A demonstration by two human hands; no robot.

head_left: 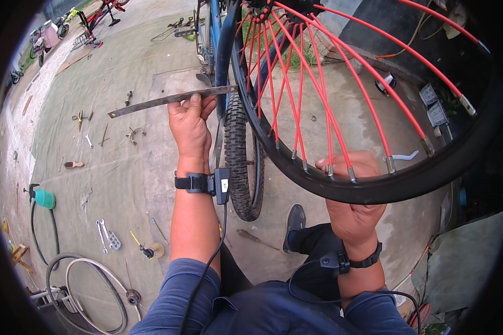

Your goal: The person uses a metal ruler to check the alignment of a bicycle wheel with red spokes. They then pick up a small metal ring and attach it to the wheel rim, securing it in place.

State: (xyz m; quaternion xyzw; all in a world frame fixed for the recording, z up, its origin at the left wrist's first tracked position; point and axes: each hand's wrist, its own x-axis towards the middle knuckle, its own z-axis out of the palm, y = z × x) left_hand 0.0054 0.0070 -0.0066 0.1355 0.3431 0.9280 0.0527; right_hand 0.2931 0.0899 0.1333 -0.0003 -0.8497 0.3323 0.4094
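One black rim (369,192), red spokes (384,142)

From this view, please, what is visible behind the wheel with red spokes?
Between the red spokes, concrete floor and a white bent piece show. The black rim covers the middle of the right hand; that part cannot be seen.

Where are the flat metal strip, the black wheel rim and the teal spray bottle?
Flat metal strip (165,100), head view: near the middle of its face.
Black wheel rim (369,191), head view: its lower curve.
Teal spray bottle (45,199), head view: its body.
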